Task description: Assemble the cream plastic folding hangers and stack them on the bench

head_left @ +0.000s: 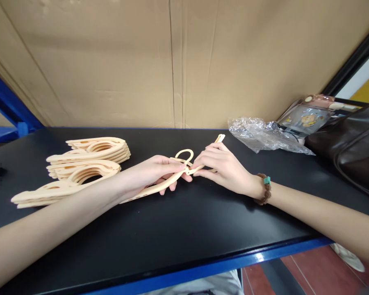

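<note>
A cream plastic clothes hanger [169, 180] with a round hook is held up between my hands over the black table. My left hand [160, 170] has its fingers closed around one arm of it, close to the hook. My right hand [223, 166], with a brown band at the wrist, grips the other arm just right of the hook. That arm's tip shows beyond my right fingers. To the left lie two stacks of folded hangers of the same colour, a far stack [89, 153] and a near stack [61, 190], the latter partly hidden by my left forearm.
Crumpled clear plastic bags [261, 133] lie at the back right of the table [184, 237]. Beside them are a pouch with a printed picture [307, 119] and a dark leather bag [350, 143]. A cardboard wall [126, 61] stands behind; a blue edge runs along the front.
</note>
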`<state>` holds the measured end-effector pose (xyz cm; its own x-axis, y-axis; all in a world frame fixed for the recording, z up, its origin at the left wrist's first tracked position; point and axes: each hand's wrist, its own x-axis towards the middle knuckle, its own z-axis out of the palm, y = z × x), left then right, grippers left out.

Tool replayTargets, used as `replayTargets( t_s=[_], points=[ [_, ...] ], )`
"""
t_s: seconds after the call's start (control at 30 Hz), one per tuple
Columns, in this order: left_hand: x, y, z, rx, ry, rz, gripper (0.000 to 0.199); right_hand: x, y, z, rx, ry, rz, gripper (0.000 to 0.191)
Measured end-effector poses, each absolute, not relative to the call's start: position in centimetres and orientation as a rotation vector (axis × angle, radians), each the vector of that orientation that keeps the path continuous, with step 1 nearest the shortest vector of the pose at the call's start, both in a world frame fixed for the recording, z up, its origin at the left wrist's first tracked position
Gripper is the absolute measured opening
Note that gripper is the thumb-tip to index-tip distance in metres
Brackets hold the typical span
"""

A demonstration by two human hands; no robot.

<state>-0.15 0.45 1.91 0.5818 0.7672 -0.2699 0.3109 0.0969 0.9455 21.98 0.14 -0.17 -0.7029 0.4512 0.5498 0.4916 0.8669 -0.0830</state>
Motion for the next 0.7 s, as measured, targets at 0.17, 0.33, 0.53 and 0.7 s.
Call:
replayTargets(
  t_s=[0.17, 0.33, 0.53, 0.7],
  points=[
    [-0.39, 0.4, 1.99, 1.503, 0.926, 0.426, 0.025, 22.1, 0.3, -0.22, -0.655, -2.467, -0.073, 0.015],
    [-0.25, 0.35, 2.1, 1.48, 0.929, 0.425, 0.023, 22.09, 0.29, -0.29, -0.645, -2.458, -0.049, 0.012],
    [-0.05, 0.15, 2.23, 1.509, 0.948, 0.429, 0.026, 22.05, 0.18, -0.39, -0.653, -2.456, -0.08, 0.017],
    [-0.06, 0.17, 2.11, 1.489, 0.978, 0.442, 0.023, 21.88, 0.05, -0.42, -0.628, -2.431, -0.174, 0.019]
  ],
)
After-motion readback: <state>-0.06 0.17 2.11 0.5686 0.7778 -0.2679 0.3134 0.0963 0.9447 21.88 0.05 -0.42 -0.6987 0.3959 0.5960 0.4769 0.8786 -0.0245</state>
